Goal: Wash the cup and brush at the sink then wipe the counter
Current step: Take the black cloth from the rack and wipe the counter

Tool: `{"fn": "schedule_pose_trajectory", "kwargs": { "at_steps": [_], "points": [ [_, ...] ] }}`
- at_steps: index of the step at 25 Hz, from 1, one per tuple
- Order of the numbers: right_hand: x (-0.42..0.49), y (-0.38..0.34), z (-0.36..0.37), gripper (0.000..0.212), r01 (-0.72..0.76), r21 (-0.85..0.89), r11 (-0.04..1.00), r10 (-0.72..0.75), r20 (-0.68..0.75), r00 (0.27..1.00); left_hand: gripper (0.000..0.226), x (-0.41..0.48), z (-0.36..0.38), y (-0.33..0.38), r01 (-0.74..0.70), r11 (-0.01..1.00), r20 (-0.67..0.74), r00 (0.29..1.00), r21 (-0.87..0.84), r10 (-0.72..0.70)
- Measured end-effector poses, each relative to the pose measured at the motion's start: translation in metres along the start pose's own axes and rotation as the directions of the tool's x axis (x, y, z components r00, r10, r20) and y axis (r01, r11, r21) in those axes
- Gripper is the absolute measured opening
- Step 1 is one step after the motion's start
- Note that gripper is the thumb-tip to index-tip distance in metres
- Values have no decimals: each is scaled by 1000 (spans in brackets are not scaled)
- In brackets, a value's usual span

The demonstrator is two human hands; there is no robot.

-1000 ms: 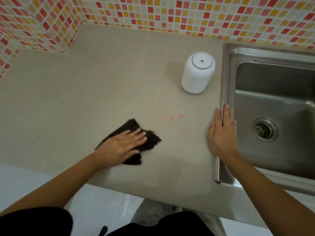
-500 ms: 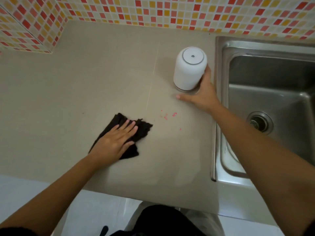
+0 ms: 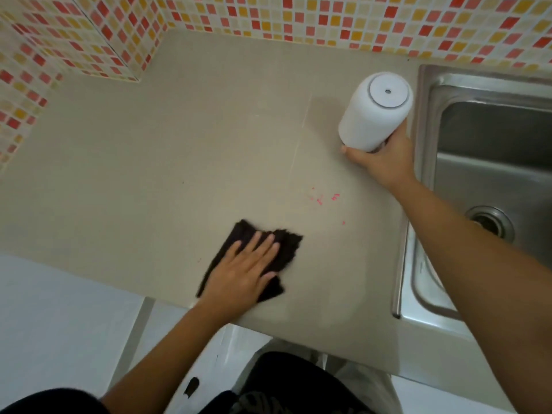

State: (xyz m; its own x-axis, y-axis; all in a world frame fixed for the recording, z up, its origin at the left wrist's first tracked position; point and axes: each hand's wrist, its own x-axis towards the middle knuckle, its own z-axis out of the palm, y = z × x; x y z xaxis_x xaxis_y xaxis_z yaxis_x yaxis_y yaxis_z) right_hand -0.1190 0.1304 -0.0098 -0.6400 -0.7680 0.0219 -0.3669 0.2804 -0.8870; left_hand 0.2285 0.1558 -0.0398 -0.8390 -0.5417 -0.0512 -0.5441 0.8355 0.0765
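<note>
A black cloth [image 3: 285, 246] lies flat on the beige counter [image 3: 179, 162] near its front edge. My left hand [image 3: 242, 273] presses on it with straight fingers spread. A white cup [image 3: 373, 115] is upside down beside the sink, tilted and lifted at its base. My right hand [image 3: 382, 159] grips the cup's lower rim from the near side. Small pink smears [image 3: 324, 199] mark the counter between the cloth and the cup. No brush is in view.
A steel sink [image 3: 490, 180] with a round drain [image 3: 490, 224] fills the right side. Red, orange and yellow mosaic tiles [image 3: 298, 16] line the back wall and the left corner. The counter's front edge runs just below my left hand.
My right hand left the sink rim, reached the white cup and now grips it, tilting it up. My left hand stays on the cloth, shifted slightly towards the pink smears.
</note>
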Motion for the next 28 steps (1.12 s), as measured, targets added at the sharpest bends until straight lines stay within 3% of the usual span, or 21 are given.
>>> {"fn": "schedule_pose_trajectory", "kwargs": {
  "at_steps": [3, 5, 7, 9, 11, 13, 15, 17, 19, 20, 22, 23, 24, 25, 28],
  "points": [
    [5, -20, -5, 105, 41, 37, 998, -42, 18, 999, 55, -24, -13, -72, 305, 952, 2, 952, 21, -305],
    [5, -34, -6, 103, 94, 26, 995, -95, 41, 995, 56, 13, -18, -98, 498, 865, -18, 866, -62, -500],
    [0, -41, -5, 98, 121, -8, 993, -121, 57, 991, 51, 75, -18, -96, 575, 814, -67, 812, -81, -580],
    [-9, -42, -2, 96, 119, -24, 993, -117, 76, 990, 48, 132, -13, -71, 525, 838, -72, 840, -147, -538],
    [-15, -41, 0, 97, 112, -11, 994, -111, 74, 991, 49, 152, -6, -36, 387, 900, -119, 902, -200, -414],
    [-19, -40, -2, 96, 112, -14, 994, -111, 59, 992, 49, 122, -1, 2, 164, 973, -197, 961, -163, -194],
    [-22, -39, -5, 97, 110, -20, 994, -109, 47, 993, 47, 65, 3, 11, -13, 984, -192, 981, -180, -22],
    [-24, -37, -4, 97, 105, -22, 994, -104, 46, 994, 47, 10, 1, -15, -27, 976, -185, 983, -217, -14],
    [-25, -35, -5, 96, 105, -24, 994, -104, 36, 994, 46, -15, -4, -66, 102, 959, -214, 963, -263, -161],
    [-25, -35, -4, 96, 110, -19, 994, -110, 36, 993, 44, -14, -7, -93, 238, 932, -240, 922, -274, -306],
    [-25, -35, -3, 96, 115, -7, 993, -114, 38, 993, 38, 17, -16, -144, 567, 761, -242, 727, -317, -643],
    [-25, -34, -3, 97, 116, -2, 993, -116, 40, 992, 38, 44, -23, -160, 671, 653, -217, 620, -350, -754],
    [-25, -33, -3, 97, 120, 1, 993, -120, 41, 992, 39, 72, -28, -164, 717, 590, -183, 567, -371, -804],
    [-25, -32, -2, 97, 126, 1, 992, -126, 38, 991, 40, 99, -30, -154, 702, 600, -162, 589, -383, -792],
    [-23, -30, -4, 98, 124, 26, 992, -125, 25, 992, 40, 139, -15, -58, 383, 849, -214, 853, -365, -477]
  ]
}}
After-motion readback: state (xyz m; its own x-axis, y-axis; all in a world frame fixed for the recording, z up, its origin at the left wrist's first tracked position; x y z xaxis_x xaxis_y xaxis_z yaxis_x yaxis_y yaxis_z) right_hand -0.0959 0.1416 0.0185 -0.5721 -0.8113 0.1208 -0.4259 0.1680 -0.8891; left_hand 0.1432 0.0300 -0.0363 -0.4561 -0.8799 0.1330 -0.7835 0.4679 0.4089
